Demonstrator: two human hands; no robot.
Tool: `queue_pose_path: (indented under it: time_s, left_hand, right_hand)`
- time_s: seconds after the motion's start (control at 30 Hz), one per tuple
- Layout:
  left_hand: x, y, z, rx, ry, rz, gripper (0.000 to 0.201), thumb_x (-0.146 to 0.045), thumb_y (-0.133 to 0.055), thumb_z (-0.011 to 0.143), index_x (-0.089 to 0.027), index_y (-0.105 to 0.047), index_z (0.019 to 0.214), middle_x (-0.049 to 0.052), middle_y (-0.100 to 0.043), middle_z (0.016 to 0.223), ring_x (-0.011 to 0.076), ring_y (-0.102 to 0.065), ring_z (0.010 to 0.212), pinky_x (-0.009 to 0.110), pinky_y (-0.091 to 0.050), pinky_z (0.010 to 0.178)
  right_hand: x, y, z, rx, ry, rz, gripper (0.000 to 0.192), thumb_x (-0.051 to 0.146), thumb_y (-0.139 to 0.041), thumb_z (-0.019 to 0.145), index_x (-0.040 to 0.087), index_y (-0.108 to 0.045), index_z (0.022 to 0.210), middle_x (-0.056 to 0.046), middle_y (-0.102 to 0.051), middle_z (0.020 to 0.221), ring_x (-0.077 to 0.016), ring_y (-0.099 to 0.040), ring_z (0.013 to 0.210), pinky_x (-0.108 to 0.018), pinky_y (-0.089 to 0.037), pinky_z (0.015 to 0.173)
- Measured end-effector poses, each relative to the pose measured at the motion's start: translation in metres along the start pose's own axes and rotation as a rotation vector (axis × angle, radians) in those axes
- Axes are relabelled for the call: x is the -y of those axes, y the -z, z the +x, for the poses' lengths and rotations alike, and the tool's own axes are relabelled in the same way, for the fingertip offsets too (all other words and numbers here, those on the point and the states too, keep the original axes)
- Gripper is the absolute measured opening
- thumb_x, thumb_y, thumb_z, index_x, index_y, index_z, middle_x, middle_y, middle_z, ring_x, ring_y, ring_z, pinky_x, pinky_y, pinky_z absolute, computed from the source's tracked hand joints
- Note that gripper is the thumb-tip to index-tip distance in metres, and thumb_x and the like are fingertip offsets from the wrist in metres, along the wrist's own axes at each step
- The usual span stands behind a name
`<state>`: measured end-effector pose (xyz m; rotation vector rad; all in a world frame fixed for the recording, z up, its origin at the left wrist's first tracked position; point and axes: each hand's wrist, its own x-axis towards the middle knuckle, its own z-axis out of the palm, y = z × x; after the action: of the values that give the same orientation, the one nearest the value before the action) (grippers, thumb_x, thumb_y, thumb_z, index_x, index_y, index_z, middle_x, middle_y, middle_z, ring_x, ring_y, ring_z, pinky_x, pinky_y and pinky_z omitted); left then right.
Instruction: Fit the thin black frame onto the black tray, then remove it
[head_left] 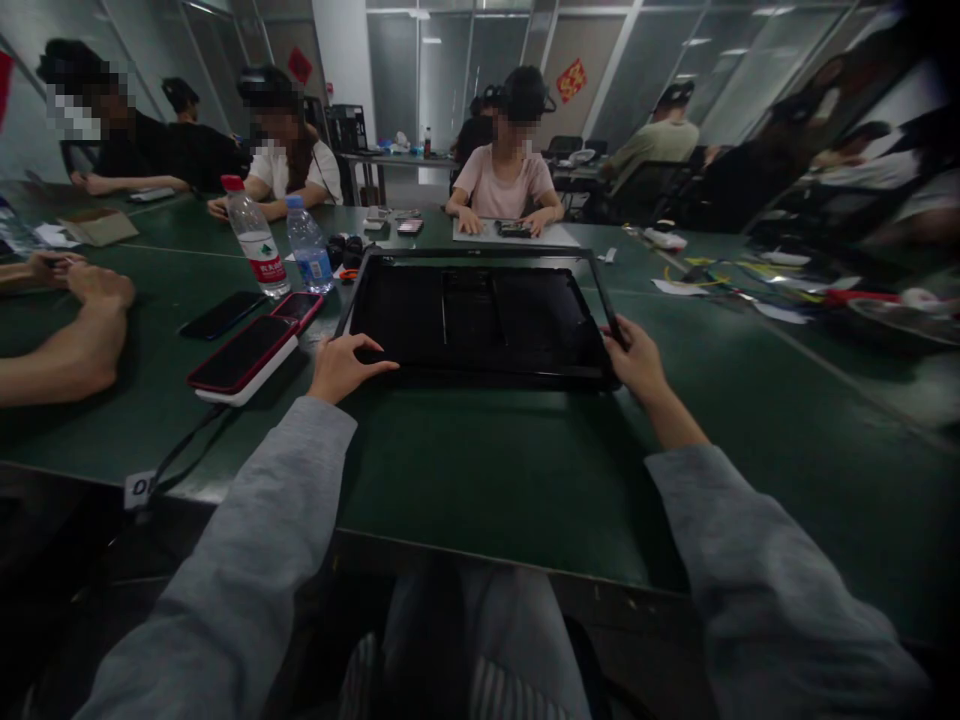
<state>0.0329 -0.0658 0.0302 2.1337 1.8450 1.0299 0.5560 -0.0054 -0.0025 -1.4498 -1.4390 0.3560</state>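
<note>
1. Right hand (636, 358) grasps the right side of the black frame (474, 253), its fingers bent over the bar near the lower corner.
2. At the frame's near-left corner, the left hand (341, 366) has thumb and index finger parted; the other fingers are hidden, so whether it grips cannot be told.
3. The frame is over the green table (487, 470), in front of the person and between the two hands, with a dark shallow tray (405, 312) showing inside its outline.
4. Judging progress, frame and tray are already lined up together; a narrow gap seems to run inside the frame's right bar. Whether they are joined or merely overlapping, and what is left to do, cannot be told.
5. On the near side of the frame, a broad strip of tabletop runs to the table edge, giving room toward the person.
6. Left of the frame, room looks tighter: a red-cased phone (244, 355) on a white block (264, 374), a dark phone (222, 316) and two bottles (309, 246) stand close by.
7. Right of the frame there is wider room, with a cable pile (750, 282) well apart.
8. Beyond the far bar, a co-worker's hands (469, 221) rest near a white sheet (457, 236), limiting forward movement.
</note>
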Motion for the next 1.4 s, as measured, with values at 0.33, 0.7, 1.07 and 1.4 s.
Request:
queue_pose_path:
  time_s: [0.33,0.7,1.07,1.4]
  left_hand:
    - [-0.002,-0.004,-0.013,0.112,-0.047,0.159,0.04,-0.065,-0.086,0.077,-0.029,-0.078,0.092,0.004,-0.08,0.101,0.0303,-0.069,0.109,0.057,-0.027,0.12]
    - [0.008,-0.005,-0.005,-0.135,0.032,0.103,0.031,-0.051,-0.068,0.096,-0.025,-0.08,0.107,0.011,-0.072,0.136,0.0333,-0.058,0.135,0.054,-0.04,0.116]
    - [0.018,-0.005,0.013,-0.158,0.402,0.13,0.044,-0.042,-0.059,0.099,-0.019,-0.077,0.131,0.015,-0.078,0.126,0.0348,-0.07,0.122,0.048,-0.051,0.11]
    - [0.012,-0.009,0.007,-0.174,0.349,0.225,0.045,-0.044,-0.055,0.1,-0.019,-0.078,0.129,0.015,-0.076,0.13,0.034,-0.068,0.123,0.047,-0.05,0.111]
  right_hand:
    - [-0.004,-0.003,-0.01,-0.043,0.102,-0.248,0.057,0.034,-0.056,0.096,0.018,-0.06,0.151,-0.014,-0.067,0.148,-0.0316,-0.061,0.14,-0.056,-0.044,0.123]
    - [-0.012,-0.009,-0.004,-0.027,0.048,-0.254,0.06,0.025,-0.057,0.092,0.012,-0.063,0.15,-0.016,-0.068,0.146,-0.0327,-0.064,0.137,-0.054,-0.046,0.123]
    - [-0.011,-0.007,-0.007,-0.082,0.063,-0.293,0.054,0.023,-0.062,0.092,0.012,-0.069,0.145,-0.016,-0.069,0.143,-0.0337,-0.066,0.134,-0.055,-0.048,0.122]
    - [-0.011,-0.005,-0.007,-0.082,0.04,-0.239,0.056,0.017,-0.062,0.09,0.014,-0.068,0.145,-0.014,-0.072,0.14,-0.0308,-0.068,0.131,-0.052,-0.05,0.12]
